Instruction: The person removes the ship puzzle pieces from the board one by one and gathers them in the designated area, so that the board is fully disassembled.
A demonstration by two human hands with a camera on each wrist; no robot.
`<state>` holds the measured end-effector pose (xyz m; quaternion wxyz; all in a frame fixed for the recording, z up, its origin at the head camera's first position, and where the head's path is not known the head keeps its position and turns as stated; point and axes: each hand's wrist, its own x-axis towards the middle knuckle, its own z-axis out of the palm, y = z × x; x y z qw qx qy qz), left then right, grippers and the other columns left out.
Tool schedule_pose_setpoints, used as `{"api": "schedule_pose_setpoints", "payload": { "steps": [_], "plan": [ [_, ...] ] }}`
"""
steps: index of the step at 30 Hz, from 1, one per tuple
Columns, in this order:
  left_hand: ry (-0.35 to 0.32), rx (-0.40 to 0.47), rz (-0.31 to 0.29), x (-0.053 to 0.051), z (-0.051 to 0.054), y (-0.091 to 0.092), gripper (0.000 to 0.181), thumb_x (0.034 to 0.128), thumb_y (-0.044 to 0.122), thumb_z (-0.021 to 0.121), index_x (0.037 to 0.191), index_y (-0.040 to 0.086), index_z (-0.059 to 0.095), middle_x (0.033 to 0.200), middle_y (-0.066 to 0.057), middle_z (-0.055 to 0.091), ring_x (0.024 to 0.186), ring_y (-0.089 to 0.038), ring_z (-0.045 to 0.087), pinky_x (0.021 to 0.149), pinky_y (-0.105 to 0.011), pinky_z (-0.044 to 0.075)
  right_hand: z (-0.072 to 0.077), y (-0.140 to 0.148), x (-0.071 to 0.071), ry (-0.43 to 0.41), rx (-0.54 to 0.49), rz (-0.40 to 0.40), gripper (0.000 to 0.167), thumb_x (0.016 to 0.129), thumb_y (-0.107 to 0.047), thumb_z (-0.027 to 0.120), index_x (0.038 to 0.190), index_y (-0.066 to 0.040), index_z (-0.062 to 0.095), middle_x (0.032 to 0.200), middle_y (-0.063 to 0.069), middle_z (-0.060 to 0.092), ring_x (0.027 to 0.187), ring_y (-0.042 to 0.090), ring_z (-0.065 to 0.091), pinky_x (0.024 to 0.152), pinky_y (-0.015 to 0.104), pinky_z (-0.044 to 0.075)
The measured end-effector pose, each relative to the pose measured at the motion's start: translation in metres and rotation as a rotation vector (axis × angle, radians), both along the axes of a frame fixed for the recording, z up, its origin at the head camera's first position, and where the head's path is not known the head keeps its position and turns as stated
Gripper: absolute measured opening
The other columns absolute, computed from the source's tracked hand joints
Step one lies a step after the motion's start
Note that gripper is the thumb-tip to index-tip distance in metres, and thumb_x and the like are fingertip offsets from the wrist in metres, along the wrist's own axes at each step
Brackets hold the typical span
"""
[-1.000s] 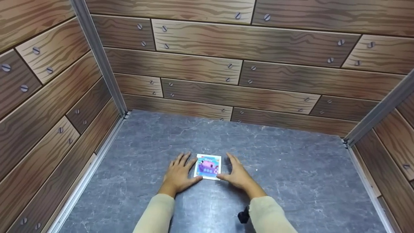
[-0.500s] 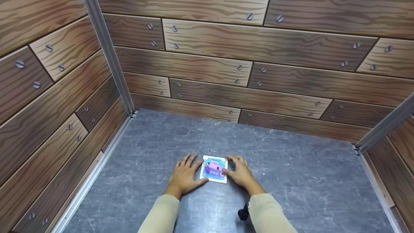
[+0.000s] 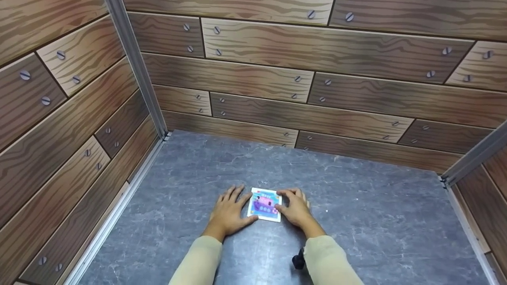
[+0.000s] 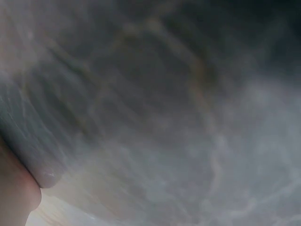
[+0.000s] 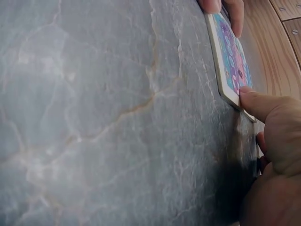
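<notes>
A small square board [image 3: 264, 205] with a white border and a pink and purple picture lies on the grey marbled table. The left hand [image 3: 229, 213] rests at its left side, fingers spread, thumb at the lower left corner. On the right, the right hand [image 3: 297, 209] has its thumb on the picture's edge and its index finger at the upper right corner. In the right wrist view the right hand [image 5: 282, 127] pinches the edge of the board [image 5: 230, 59]. Only a blurred bit of skin [image 4: 16, 188] shows in the left wrist view.
Wood-patterned walls [image 3: 253, 83] with metal corner posts [image 3: 138, 71] stand behind and at both sides of the grey table [image 3: 356, 225]. A small black object [image 3: 298, 259] is beside the right sleeve.
The right thumb has moved from the board's lower right corner up onto its right side, and the right fingers have come in to the board's edge. The head view has shifted slightly.
</notes>
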<state>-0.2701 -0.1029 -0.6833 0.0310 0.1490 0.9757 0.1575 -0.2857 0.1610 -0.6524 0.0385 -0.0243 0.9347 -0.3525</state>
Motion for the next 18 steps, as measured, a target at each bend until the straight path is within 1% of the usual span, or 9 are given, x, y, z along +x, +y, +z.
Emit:
{"api": "schedule_pose_setpoints", "payload": {
  "steps": [9,12,18],
  "plan": [
    [0.02,-0.015,-0.006,-0.002,-0.002,-0.001,0.095,0.0905,0.096,0.041,0.168,0.04,0.04,0.181,0.0,0.029,0.169,-0.033,0.025,0.132,-0.064,0.029,0.003,-0.003,-0.005,-0.069,0.016,-0.016,0.041,0.093,-0.026,0.085,0.131,-0.021,0.071,0.149,0.013,0.053,0.145,0.037,0.044,0.116,0.061,0.033],
    [0.031,-0.011,-0.006,-0.001,-0.002,-0.001,0.094,0.0906,0.095,0.042,0.167,0.04,0.04,0.18,0.0,0.029,0.169,-0.033,0.026,0.132,-0.063,0.029,0.01,-0.005,-0.009,-0.086,0.051,0.004,0.041,0.091,-0.027,0.086,0.129,-0.02,0.07,0.147,0.014,0.053,0.144,0.039,0.044,0.114,0.062,0.033],
    [0.035,-0.003,-0.008,-0.001,-0.002,0.001,0.094,0.0903,0.095,0.043,0.167,0.041,0.041,0.18,0.0,0.03,0.168,-0.032,0.027,0.132,-0.062,0.03,0.026,-0.006,-0.018,-0.135,0.16,0.065,0.041,0.087,-0.029,0.089,0.122,-0.019,0.068,0.144,0.015,0.055,0.14,0.041,0.045,0.111,0.062,0.034]
  ]
}}
